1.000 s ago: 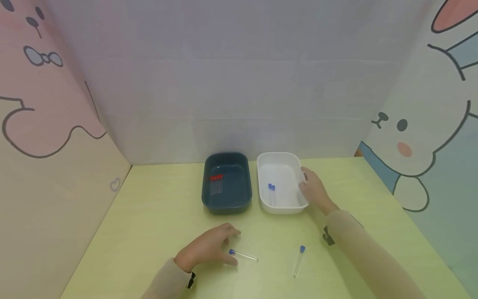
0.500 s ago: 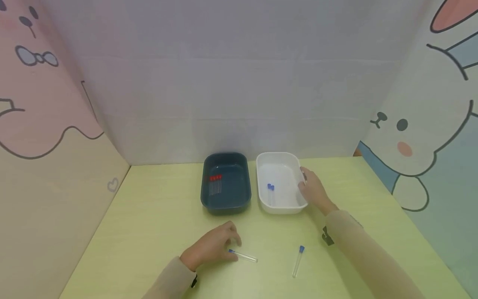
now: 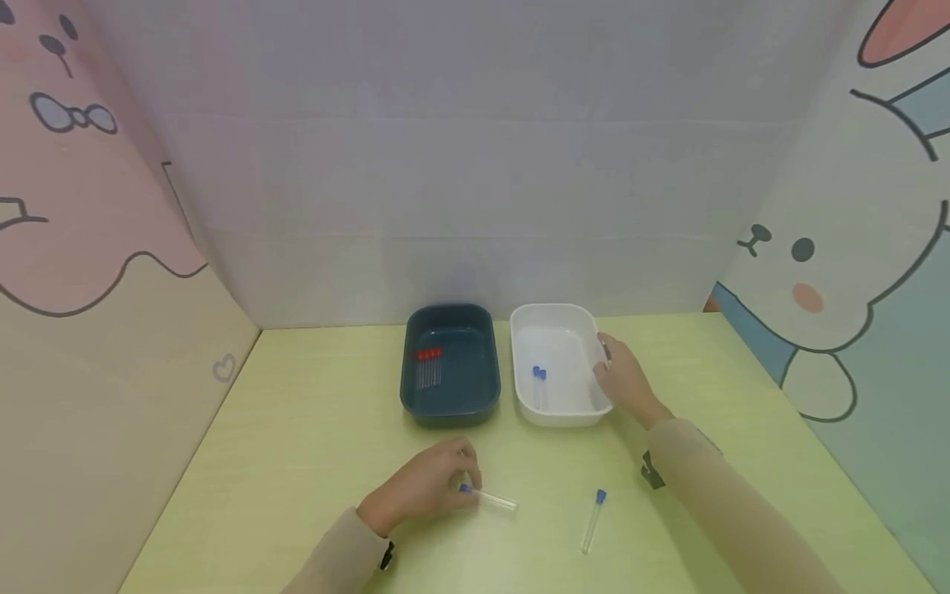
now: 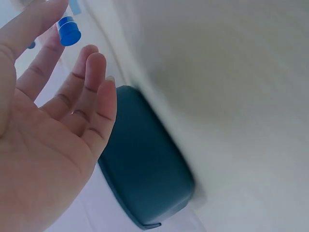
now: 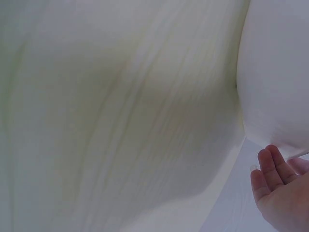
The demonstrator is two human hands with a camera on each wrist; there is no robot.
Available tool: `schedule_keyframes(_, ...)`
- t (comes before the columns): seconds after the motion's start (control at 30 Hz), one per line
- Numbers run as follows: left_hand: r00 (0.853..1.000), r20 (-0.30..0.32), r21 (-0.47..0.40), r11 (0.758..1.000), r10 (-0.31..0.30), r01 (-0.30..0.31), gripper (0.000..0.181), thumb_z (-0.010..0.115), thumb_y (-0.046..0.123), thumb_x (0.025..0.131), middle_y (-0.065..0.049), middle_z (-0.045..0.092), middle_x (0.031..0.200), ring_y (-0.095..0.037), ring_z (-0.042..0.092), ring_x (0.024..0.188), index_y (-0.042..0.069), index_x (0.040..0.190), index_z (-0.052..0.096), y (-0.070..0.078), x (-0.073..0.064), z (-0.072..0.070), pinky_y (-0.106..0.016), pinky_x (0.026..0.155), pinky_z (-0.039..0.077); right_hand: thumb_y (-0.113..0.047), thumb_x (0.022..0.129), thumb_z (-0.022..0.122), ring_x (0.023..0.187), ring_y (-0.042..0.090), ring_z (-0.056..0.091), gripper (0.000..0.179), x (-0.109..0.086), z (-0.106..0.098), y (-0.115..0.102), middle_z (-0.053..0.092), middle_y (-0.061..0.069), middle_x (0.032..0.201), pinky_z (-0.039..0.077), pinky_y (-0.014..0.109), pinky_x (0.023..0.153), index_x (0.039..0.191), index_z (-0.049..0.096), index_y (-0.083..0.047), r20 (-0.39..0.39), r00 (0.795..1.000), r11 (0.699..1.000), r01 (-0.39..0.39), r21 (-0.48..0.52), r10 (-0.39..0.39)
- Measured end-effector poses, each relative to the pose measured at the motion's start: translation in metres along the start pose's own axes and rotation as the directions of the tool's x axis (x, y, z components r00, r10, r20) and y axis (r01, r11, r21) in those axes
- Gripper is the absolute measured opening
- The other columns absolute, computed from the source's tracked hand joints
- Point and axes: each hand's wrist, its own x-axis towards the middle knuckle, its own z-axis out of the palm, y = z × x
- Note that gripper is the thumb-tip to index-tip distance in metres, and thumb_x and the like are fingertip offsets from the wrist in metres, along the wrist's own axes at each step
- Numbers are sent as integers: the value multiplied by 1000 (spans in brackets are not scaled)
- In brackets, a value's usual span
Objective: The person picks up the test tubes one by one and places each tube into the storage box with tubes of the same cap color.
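Just in front of the dark teal tray (image 3: 450, 408), my left hand (image 3: 426, 485) pinches a clear test tube (image 3: 496, 500) by its blue-capped end, the glass pointing right. In the left wrist view the blue cap (image 4: 70, 34) shows between thumb and index finger, the other fingers loosely bent. My right hand (image 3: 629, 384) holds the right rim of the white tray (image 3: 562, 419), thumb at the inner side; in the right wrist view its fingers (image 5: 273, 176) lie along the outer wall. Another blue-capped tube (image 3: 593, 521) lies on the table to the right.
Several red-capped tubes (image 3: 429, 367) lie in a row inside the teal tray. Two blue-capped tubes (image 3: 539, 388) lie in the white tray. Both trays stand near the back wall (image 3: 475, 206), with printed side walls left and right of the yellow table (image 3: 312, 412).
My left hand's thumb and fingers have closed on the blue-capped test tube, which has shifted slightly up and right. My right hand stays at the white tray.
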Motion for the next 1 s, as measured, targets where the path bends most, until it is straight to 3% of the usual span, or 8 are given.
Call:
schedule_keyframes(0.17,1000,-4,-23,1000,-5,5,7,80,22,89,10,66,99,-11,64,92,19,90,75,10,4,-12,-24,86,54,-4,99,43,138,53,46,64,0,-1,0,42,36,151,41,64,115,159,23,8,0,1000,1000,3,-6,-3)
schedule_keyframes(0.37,999,-35,-73,997,-27,24,8,79,22,92,10,71,95,-9,66,91,18,97,74,21,10,-29,-27,84,56,-4,99,43,137,52,46,64,-1,-1,-1,43,36,150,41,64,115,159,23,9,3,1000,1000,2,-18,-1)
schedule_keyframes(0.5,995,-100,-88,996,-1,-8,9,79,20,92,9,72,91,-10,67,87,16,97,74,27,16,-43,-31,82,59,-3,99,43,137,53,46,64,-3,-2,-6,42,37,150,42,64,114,159,24,9,7,1000,1000,3,-6,-3)
schedule_keyframes(0.7,973,-225,-96,993,42,-66,11,81,16,90,5,72,94,-10,66,85,16,98,74,36,28,-62,-26,80,58,-4,99,43,137,52,47,64,-5,-3,-7,43,36,150,43,63,114,159,24,8,9,1000,1000,1,0,-1)
schedule_keyframes(0.83,964,-263,-117,991,37,-70,12,80,14,90,4,72,99,-11,65,89,14,101,74,39,37,-70,-24,83,57,-3,98,44,135,53,48,65,-5,-4,-6,43,37,149,44,63,112,158,25,10,4,1000,1000,8,-4,-8)
schedule_keyframes(1.0,958,-287,-173,983,5,-57,12,77,12,91,2,72,102,-17,67,96,12,102,74,43,49,-75,-32,90,59,-3,98,43,136,53,48,64,-6,-4,-5,44,37,149,45,63,112,158,24,10,0,1000,1000,9,-7,-9)
